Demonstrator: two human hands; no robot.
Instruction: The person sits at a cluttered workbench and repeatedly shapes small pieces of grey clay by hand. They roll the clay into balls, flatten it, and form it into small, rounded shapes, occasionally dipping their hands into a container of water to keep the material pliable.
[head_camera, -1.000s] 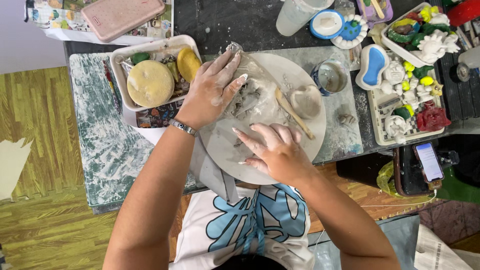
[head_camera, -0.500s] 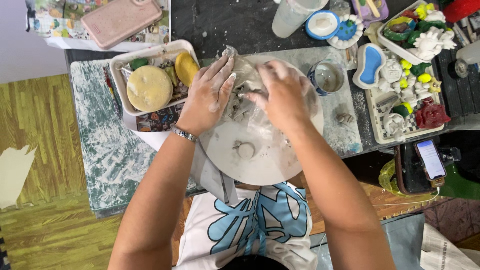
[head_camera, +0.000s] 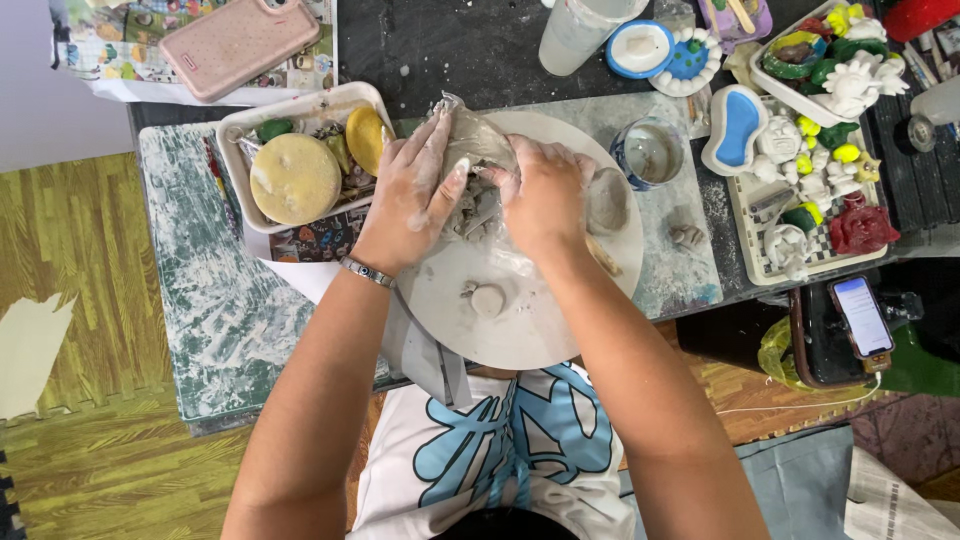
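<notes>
Where the round board (head_camera: 520, 320) overhangs the near table edge, both hands meet at its far half: the left hand (head_camera: 415, 195) and the right hand (head_camera: 545, 195) press together on a grey clay lump (head_camera: 475, 210), fingers curled around it from either side, with a sheet of clear plastic (head_camera: 475, 140) bunched just beyond the fingertips. A small clay disc (head_camera: 487, 298) lies alone on the near part of the board, well clear of the hands, and a flat clay piece (head_camera: 607, 200) sits just right of the right hand. The near half of the board is otherwise bare, giving open room toward the body. To the left, a white tray (head_camera: 235, 135) holding a yellow sponge (head_camera: 295, 178) stands close beside the left wrist, which wears a bracelet (head_camera: 365, 271). To the right, a small bowl (head_camera: 650, 152) stands just off the board's rim, and beyond it a second tray (head_camera: 745, 230) carries painted figurines (head_camera: 860, 228). A phone (head_camera: 862, 316) lies at the near right. The work surface is a paint-stained mat (head_camera: 200, 300) over a dark table (head_camera: 440, 50); a pink case (head_camera: 238, 42) lies at the far left. The floor (head_camera: 60, 220) is yellow-green wood-pattern matting.
</notes>
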